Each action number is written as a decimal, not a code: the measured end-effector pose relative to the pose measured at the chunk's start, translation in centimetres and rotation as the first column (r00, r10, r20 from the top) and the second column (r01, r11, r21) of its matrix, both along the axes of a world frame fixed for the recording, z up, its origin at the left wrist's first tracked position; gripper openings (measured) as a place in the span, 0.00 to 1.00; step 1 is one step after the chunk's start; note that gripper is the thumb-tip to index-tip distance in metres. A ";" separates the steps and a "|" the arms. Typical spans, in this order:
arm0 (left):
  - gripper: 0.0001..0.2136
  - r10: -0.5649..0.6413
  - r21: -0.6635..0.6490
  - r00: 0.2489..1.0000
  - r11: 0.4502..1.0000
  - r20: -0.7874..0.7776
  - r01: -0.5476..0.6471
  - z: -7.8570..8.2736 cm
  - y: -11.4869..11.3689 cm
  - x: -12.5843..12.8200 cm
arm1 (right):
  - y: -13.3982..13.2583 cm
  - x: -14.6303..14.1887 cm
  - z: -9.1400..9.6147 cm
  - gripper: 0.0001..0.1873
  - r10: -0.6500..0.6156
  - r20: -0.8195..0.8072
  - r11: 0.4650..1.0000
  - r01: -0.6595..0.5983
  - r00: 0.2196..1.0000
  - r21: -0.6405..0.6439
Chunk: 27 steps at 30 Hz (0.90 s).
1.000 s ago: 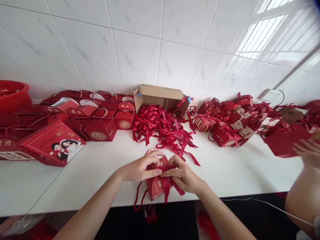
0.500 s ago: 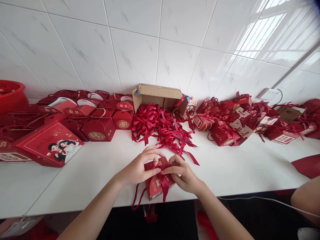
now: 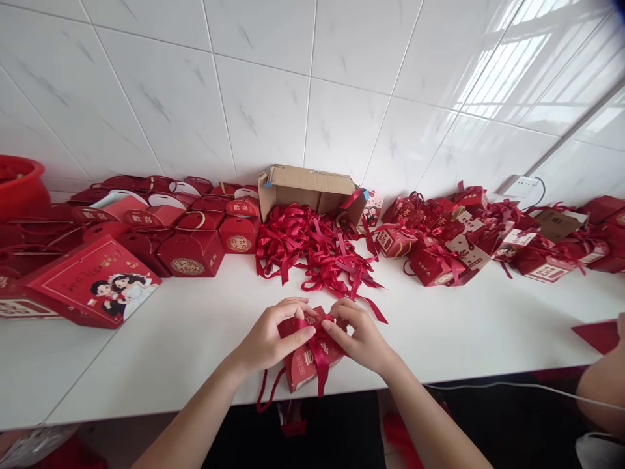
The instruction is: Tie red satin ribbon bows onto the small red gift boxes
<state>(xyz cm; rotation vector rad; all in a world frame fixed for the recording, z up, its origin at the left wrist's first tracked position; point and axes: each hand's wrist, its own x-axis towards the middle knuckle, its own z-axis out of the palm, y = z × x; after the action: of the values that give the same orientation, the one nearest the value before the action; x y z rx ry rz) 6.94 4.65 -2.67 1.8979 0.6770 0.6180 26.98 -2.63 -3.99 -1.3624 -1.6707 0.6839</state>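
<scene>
A small red gift box (image 3: 299,370) with pale lettering lies at the table's front edge, a twisted red cord handle (image 3: 266,394) hanging off its left side. Across its top runs a dark red ribbon (image 3: 321,368), one tail drooping over the front face. My left hand (image 3: 278,332) pinches the ribbon from the left, thumb and fingers closed at its loop. From the right, my right hand (image 3: 359,335) grips the ribbon too, thumb close to the knot area. Fingers partly hide the knot. Just behind the hands spreads a heap of loose red ribbons (image 3: 312,241).
A cardboard box (image 3: 307,176) lies open behind the ribbons. Several red gift boxes (image 3: 193,251) stand at left, beside a red basin (image 3: 22,189). Ribboned boxes (image 3: 434,264) crowd the right, near a white power strip (image 3: 520,187). Another person's arm (image 3: 603,391) shows at right.
My right thumb has moved onto the ribbon near the knot, and the fingers of both hands have shifted slightly. The gift box stays in place. At far right, the other person's arm and red piece moved.
</scene>
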 end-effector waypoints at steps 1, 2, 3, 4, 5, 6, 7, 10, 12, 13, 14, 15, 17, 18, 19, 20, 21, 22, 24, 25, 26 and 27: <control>0.12 0.023 -0.021 1.000 1.000 0.007 -0.023 0.0 -0.2 0.2 | 0.1 -0.2 0.1 0.13 -0.009 0.005 1.000 0.009 1.000 0.008; 0.13 0.047 -0.036 0.999 0.998 0.013 -0.046 -0.1 -0.4 0.5 | 0.1 -0.3 0.2 0.12 -0.018 0.007 1.000 0.017 1.000 0.021; 0.13 0.075 -0.046 0.997 0.996 0.021 -0.074 -0.1 -0.6 0.8 | 0.2 -0.5 0.2 0.12 -0.023 0.005 0.999 0.023 1.000 0.034; 0.13 0.106 -0.054 0.994 0.993 0.028 -0.104 -0.2 -0.7 1.0 | 0.2 -0.6 0.2 0.12 -0.025 -0.001 0.999 0.025 1.000 0.046; 0.13 0.138 -0.058 0.990 0.989 0.033 -0.136 -0.4 -0.9 1.3 | 0.2 -0.6 0.1 0.11 -0.027 -0.010 0.998 0.027 1.000 0.057; 0.12 0.168 -0.060 0.985 0.984 0.036 -0.166 -0.5 -1.0 1.5 | 0.2 -0.7 0.1 0.11 -0.030 -0.017 0.997 0.031 0.999 0.066; 0.10 0.192 -0.060 0.981 0.980 0.035 -0.189 -0.7 -1.1 1.7 | 0.2 -0.7 -0.1 0.10 -0.037 -0.025 0.996 0.039 0.999 0.075; 0.08 0.209 -0.056 0.978 0.977 0.025 -0.208 -1.0 -1.1 1.9 | 0.3 -0.9 -0.5 0.09 -0.052 -0.080 0.995 0.059 0.995 0.082; 0.07 0.206 -0.056 0.978 0.977 0.022 -0.204 -1.2 -1.0 1.9 | 0.4 -0.9 -0.8 0.09 -0.052 -0.142 0.995 0.063 0.989 0.074; 0.07 0.206 -0.055 0.978 0.977 0.021 -0.204 -1.2 -1.0 1.9 | 0.4 -1.0 -0.9 0.10 -0.059 -0.172 0.995 0.072 0.983 0.070; 0.07 0.205 -0.055 0.979 0.978 0.020 -0.204 -1.3 -0.9 1.9 | 0.5 -1.0 -1.0 0.10 -0.073 -0.195 0.994 0.087 0.978 0.066; 0.07 0.204 -0.054 0.979 0.978 0.018 -0.202 -1.4 -0.9 1.9 | 0.6 -1.0 -1.1 0.11 -0.091 -0.211 0.992 0.106 0.973 0.062; 0.08 0.197 -0.052 0.980 0.979 0.013 -0.196 -1.5 -0.8 1.8 | 0.7 -1.0 -1.3 0.12 -0.126 -0.228 0.988 0.142 0.966 0.056; 0.08 0.192 -0.052 0.981 0.980 0.009 -0.191 -1.5 -0.7 1.8 | 0.7 -1.0 -1.3 0.13 -0.138 -0.234 0.986 0.155 0.963 0.055; 0.08 0.188 -0.052 0.982 0.981 0.003 -0.188 -1.5 -0.6 1.8 | 0.7 -1.0 -1.3 0.13 -0.147 -0.240 0.985 0.164 0.960 0.054; 0.08 0.184 -0.054 0.983 0.981 -0.003 -0.184 -1.5 -0.6 1.7 | 0.7 -1.0 -1.4 0.13 -0.156 -0.248 0.984 0.174 0.956 0.051; 0.07 0.179 -0.055 0.984 0.982 -0.010 -0.179 -1.4 -0.5 1.6 | 0.7 -1.0 -1.4 0.13 -0.164 -0.257 0.982 0.182 0.952 0.047; 0.07 0.171 -0.057 0.985 0.984 -0.017 -0.171 -1.3 -0.4 1.5 | 0.7 -1.0 -1.4 0.13 -0.170 -0.262 0.981 0.187 0.950 0.043; 0.07 0.144 -0.063 0.989 0.987 -0.031 -0.145 -1.0 -0.4 1.3 | 0.7 -0.9 -1.3 0.13 -0.159 -0.261 0.984 0.174 0.952 0.032; 0.07 0.128 -0.069 0.991 0.989 -0.030 -0.130 -0.8 -0.4 1.2 | 0.6 -0.8 -1.3 0.14 -0.145 -0.259 0.987 0.157 0.955 0.025; 0.07 0.115 -0.080 0.993 0.990 -0.019 -0.116 -0.6 -0.4 1.1 | 0.5 -0.6 -1.3 0.15 -0.130 -0.260 0.990 0.139 0.957 0.018; 0.08 0.105 -0.095 0.994 0.990 0.001 -0.105 -0.4 -0.4 1.0 | 0.4 -0.3 -1.2 0.15 -0.120 -0.263 0.992 0.128 0.957 0.012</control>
<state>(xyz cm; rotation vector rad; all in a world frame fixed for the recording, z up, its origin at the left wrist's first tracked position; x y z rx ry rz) 7.92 4.25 -3.10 1.7804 0.7930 0.6464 26.64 -2.20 -5.22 -1.2834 -1.3693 0.7299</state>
